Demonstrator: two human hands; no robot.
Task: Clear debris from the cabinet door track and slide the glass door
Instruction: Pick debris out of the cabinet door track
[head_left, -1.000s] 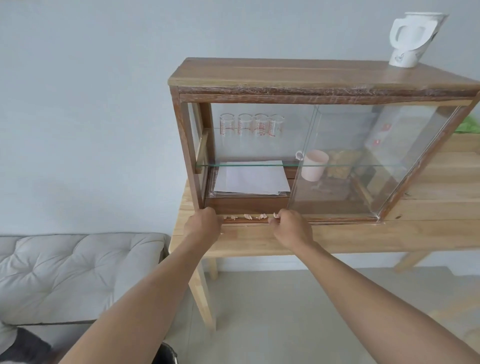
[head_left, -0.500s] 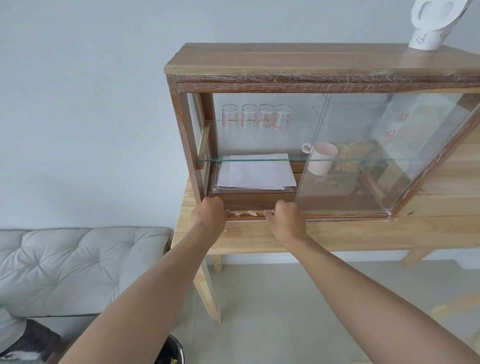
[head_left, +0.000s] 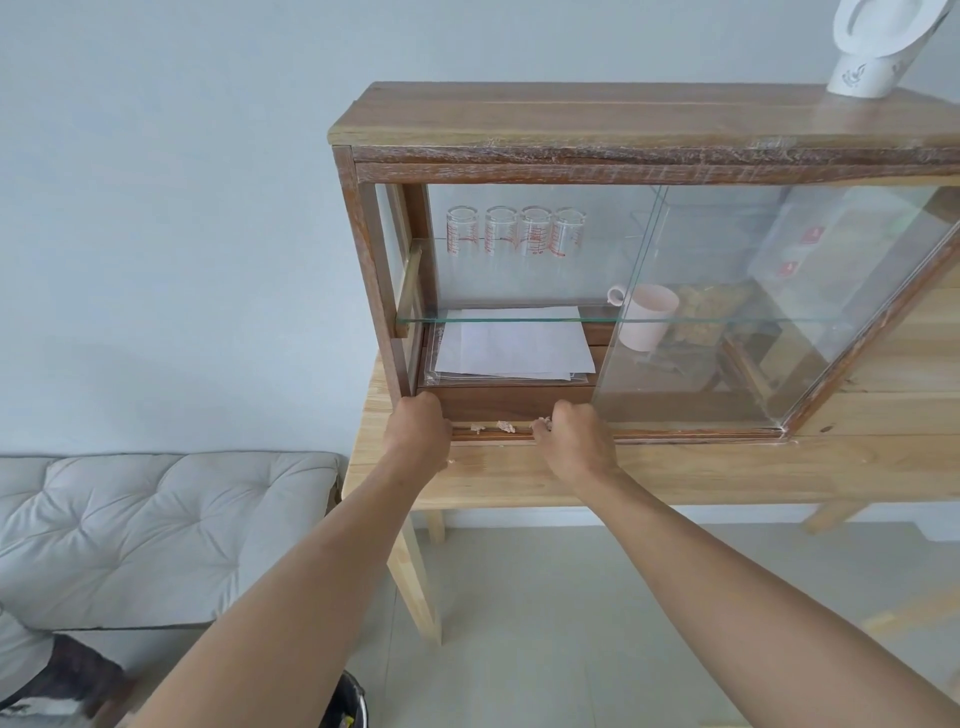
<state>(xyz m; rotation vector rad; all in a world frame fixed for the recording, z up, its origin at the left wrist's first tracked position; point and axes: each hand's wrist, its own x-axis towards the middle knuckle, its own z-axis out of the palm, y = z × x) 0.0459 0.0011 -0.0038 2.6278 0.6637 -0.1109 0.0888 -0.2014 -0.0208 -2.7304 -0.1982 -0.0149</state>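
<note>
A wooden cabinet (head_left: 623, 122) with a sliding glass door (head_left: 737, 312) stands on a pale wooden table (head_left: 727, 473). The door covers the right half and the left half is open. Small pale bits of debris (head_left: 497, 427) lie in the bottom door track (head_left: 491, 435). My left hand (head_left: 418, 434) rests curled at the track's left end, beside the cabinet's corner post. My right hand (head_left: 571, 441) is curled over the track just left of the door's edge, its fingertips pinching a pale bit of debris.
Inside are several measuring glasses (head_left: 517, 231) on a glass shelf (head_left: 519, 318), a stack of paper (head_left: 511, 345) and a pink mug (head_left: 649, 317). A white jug (head_left: 872, 47) stands on the cabinet top. A grey cushioned bench (head_left: 156, 530) sits at the left.
My hands have drawn closer together along the track, and fewer bits of debris show between them. The view has shifted nearer to the cabinet. The glass door has not moved.
</note>
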